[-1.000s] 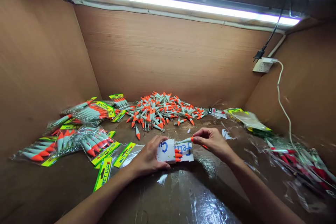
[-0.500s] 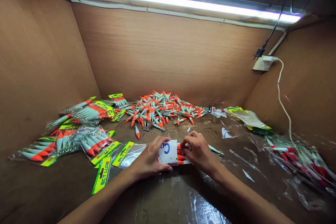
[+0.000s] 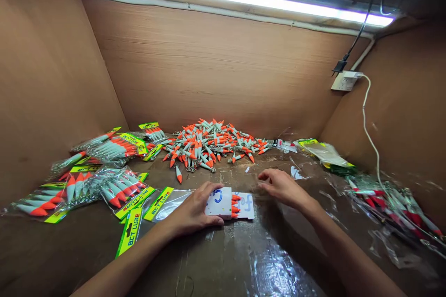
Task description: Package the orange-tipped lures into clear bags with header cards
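Observation:
My left hand (image 3: 195, 211) is closed around a small white box (image 3: 223, 202) with blue marking, holding it on the bench. Orange tips of several fishing lures (image 3: 235, 209) stick out of the box's right end, over a white flap (image 3: 248, 206) with blue lettering. The lures' other ends are hidden inside. To the right of the box, my right hand (image 3: 282, 188) hangs apart from it, fingers loosely bent and nothing visible in them. Left of my left hand, a clear bag (image 3: 174, 204) with a yellow header lies partly under that hand.
Loose orange-and-white lures (image 3: 205, 144) form a heap at the back, with one single lure (image 3: 179, 174) in front. Filled lure packets (image 3: 121, 185) pile up at left. At right lie flat packaging bags (image 3: 325, 155) and red-and-white lures (image 3: 393, 209). A white cable (image 3: 367, 125) hangs there.
My right hand has drawn back from the box to the right. The lure that showed beyond that hand is no longer visible there. My left hand still holds the box; the view has shifted slightly.

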Tool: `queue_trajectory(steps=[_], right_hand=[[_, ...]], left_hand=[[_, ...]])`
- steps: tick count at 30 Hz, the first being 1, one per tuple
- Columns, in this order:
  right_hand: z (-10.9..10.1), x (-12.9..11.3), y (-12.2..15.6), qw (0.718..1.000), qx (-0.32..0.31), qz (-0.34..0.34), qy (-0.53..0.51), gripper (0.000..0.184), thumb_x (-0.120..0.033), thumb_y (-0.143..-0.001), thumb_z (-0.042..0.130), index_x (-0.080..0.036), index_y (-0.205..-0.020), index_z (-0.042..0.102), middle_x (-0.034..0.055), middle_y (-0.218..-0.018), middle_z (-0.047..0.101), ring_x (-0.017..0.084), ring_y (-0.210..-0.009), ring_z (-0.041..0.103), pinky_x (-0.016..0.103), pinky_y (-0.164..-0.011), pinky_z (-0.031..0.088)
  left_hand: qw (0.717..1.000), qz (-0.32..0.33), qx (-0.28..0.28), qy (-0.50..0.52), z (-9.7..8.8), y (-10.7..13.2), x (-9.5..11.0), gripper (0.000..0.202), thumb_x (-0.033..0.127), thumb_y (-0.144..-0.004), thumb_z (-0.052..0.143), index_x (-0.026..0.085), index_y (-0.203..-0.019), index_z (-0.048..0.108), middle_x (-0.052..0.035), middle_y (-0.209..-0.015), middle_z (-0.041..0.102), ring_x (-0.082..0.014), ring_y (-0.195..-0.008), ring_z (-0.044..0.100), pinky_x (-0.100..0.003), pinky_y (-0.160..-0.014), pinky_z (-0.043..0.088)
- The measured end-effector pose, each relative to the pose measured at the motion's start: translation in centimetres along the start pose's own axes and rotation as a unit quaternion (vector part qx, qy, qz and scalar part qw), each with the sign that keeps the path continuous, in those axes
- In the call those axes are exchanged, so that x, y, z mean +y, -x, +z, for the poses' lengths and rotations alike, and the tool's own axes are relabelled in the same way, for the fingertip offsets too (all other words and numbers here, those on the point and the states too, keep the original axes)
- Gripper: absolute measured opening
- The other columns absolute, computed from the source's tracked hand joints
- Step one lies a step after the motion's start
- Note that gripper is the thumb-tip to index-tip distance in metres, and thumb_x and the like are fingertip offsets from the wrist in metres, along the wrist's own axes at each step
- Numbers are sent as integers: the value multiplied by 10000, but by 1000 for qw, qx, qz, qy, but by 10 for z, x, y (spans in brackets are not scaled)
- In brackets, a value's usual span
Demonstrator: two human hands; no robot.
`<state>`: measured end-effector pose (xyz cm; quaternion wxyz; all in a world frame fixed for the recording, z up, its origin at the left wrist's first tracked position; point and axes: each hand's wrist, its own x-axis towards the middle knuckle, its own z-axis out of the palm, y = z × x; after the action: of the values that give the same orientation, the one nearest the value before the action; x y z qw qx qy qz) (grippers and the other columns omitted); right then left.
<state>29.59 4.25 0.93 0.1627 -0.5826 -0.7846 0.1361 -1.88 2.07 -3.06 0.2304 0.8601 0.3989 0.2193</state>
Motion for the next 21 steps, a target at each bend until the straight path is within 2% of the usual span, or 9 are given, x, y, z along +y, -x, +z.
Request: queue_trajectory(steps=[2,5,7,10,12,14,17,21], right_hand=[[-3,14,0,997,-40,40,54,268,-309,-810,685,-217,-1058,730,87,-1076,727,268,-1021,654,316,-819,451],[0,23,-1,995,-51,55,71,277,-224,-728,721,-228,-1004,752,91,-1033,739,290,-979,672,316,-769,448],[1,24,-2,995,-43,56,69,295,-183,-749,673,-232,-1029,750,89,-1019,742,278,-953,680,313,-756,448],[-2,19,-5,998,-3,40,45,387,-197,-845,560,-237,-1210,684,81,-1060,729,229,-944,670,300,-774,451],[-4,15,-8,998,37,12,-40,393,-243,-883,524,-212,-1254,650,69,-1011,726,197,-887,660,281,-750,459],[-3,11,-10,985,50,-9,-163,326,-309,-864,575,-174,-1135,697,52,-906,725,181,-804,647,268,-703,466],[11,5,-12,951,8,8,-308,283,-374,-759,719,-143,-922,726,44,-837,725,166,-731,634,263,-672,473],[41,-3,-13,899,-36,60,-433,390,-431,-651,824,-129,-866,702,42,-768,722,160,-656,634,267,-623,476]], left_hand=[[999,-2,-27,-28,2,2,-3,800,513,-783,753,333,-1465,374,-105,-1470,443,-333,-1343,449,-498,-1092,392],[995,8,-50,-82,3,4,-8,847,581,-840,666,364,-1540,240,-101,-1593,305,-362,-1472,249,-576,-1168,250],[992,18,-65,-107,2,6,-10,887,620,-860,617,362,-1567,146,-94,-1632,234,-365,-1503,151,-605,-1187,166],[989,27,-80,-124,-1,7,-10,864,636,-908,532,353,-1577,64,-85,-1658,149,-358,-1517,69,-620,-1191,98],[988,29,-78,-131,-2,8,-8,833,634,-925,501,351,-1577,66,-82,-1663,119,-358,-1518,50,-619,-1190,94],[988,28,-72,-135,-2,9,-7,832,643,-920,503,351,-1576,83,-84,-1661,125,-362,-1516,59,-614,-1190,111],[989,28,-68,-131,-1,9,-4,824,639,-922,502,357,-1576,87,-83,-1654,168,-362,-1513,104,-599,-1191,148],[990,24,-67,-126,0,9,-3,803,619,-939,488,354,-1577,78,-92,-1636,228,-347,-1501,176,-576,-1190,185]])
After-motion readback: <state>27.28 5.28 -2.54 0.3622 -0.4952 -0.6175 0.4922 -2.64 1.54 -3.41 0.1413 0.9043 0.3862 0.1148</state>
